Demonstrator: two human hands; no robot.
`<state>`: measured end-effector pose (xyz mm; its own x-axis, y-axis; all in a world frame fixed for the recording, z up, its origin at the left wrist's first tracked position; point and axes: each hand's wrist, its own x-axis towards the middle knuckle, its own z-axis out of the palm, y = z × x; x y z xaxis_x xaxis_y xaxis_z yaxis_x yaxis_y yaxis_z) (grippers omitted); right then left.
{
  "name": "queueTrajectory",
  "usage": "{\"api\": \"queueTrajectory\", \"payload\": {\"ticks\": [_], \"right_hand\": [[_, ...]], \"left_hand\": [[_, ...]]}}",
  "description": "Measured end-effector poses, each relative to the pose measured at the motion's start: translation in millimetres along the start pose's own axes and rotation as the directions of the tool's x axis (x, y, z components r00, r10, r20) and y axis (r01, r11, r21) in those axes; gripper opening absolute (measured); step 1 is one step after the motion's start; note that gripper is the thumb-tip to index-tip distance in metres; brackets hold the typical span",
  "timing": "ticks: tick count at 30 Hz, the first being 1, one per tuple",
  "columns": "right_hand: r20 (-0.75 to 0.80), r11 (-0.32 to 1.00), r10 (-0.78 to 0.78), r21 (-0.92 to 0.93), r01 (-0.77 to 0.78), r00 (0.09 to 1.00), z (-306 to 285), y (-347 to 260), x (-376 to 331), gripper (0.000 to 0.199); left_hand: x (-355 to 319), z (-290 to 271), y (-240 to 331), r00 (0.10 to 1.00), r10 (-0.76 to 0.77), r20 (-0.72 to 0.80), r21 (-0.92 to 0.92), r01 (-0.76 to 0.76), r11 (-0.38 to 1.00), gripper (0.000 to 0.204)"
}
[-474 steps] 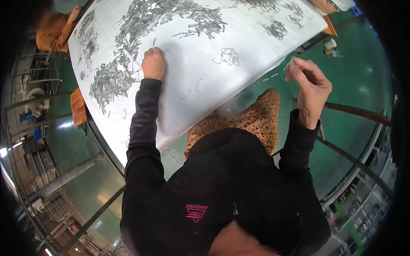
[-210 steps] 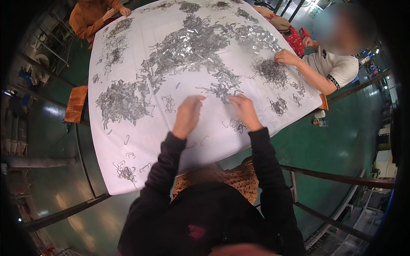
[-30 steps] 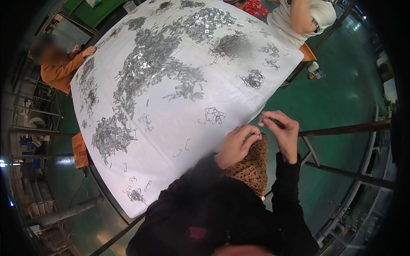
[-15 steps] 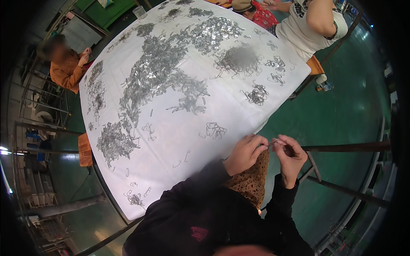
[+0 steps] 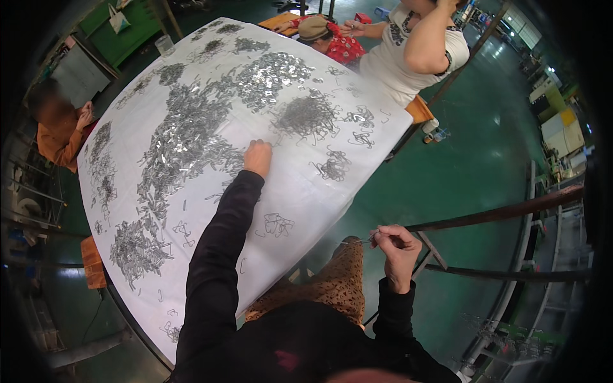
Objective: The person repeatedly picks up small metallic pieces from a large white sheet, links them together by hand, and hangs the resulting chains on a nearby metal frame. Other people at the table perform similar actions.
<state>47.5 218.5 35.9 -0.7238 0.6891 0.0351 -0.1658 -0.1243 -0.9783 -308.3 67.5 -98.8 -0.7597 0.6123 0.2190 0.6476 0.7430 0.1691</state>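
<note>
My left hand [image 5: 258, 157] reaches out over the white-covered table [image 5: 303, 191], at the right edge of a long heap of small flat metal pieces [image 5: 185, 127]. Its fingers are curled together and downward; whatever is between them is hidden. Off the table's right edge, above my patterned trouser leg, my right hand [image 5: 397, 252] pinches a thin metal wire hook [image 5: 353, 242], which sticks out to the left of the fingertips. Between my two hands, a small loose group of bent wire hooks [image 5: 278, 225] lies near the table's edge.
A dense pile of wire hooks [image 5: 310, 118] and a heap of shiny metal plates [image 5: 271, 76] lie farther off. One person in orange [image 5: 60, 137] sits at the left; others are at the far right. A dark metal bar [image 5: 498, 210] runs beside my right hand.
My left hand has left my right hand and stretched forward over the table to the heap. My right hand has shifted slightly left and down, still pinching the wire. The view has turned.
</note>
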Motion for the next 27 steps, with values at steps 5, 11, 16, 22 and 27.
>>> {"api": "queueTrajectory", "payload": {"ticks": [5, 11, 16, 22, 27], "right_hand": [[0.007, 0.999, 0.044, -0.002, -0.044, 0.999, -3, 3, -7, 0.012], [-0.005, 0.999, 0.031, 0.034, -0.031, 0.999, 3, 6, -20, 0.012], [0.013, 0.999, -0.003, 0.046, 0.002, 1.000, 5, 3, -25, 0.013], [0.009, 0.999, -0.014, 0.046, 0.014, 1.000, 1, 11, -30, 0.014], [-0.016, 0.995, 0.098, 0.028, -0.097, 0.995, 3, 29, -28, 0.013]], "left_hand": [[-12, 14, 11, 0.997, 0.009, -0.071, 0.083, -0.004, 0.997, 0.008], [-5, 2, 10, 0.995, -0.029, -0.092, -0.041, 0.026, 0.999, 0.007], [5, 6, 16, 1.000, 0.013, 0.018, 0.068, -0.014, 0.998, 0.010], [-48, -19, 57, 0.992, 0.112, -0.060, -0.333, -0.125, 0.935, 0.008], [-127, -81, 136, 0.967, 0.144, 0.211, -0.935, 0.156, 0.319, 0.010]]}}
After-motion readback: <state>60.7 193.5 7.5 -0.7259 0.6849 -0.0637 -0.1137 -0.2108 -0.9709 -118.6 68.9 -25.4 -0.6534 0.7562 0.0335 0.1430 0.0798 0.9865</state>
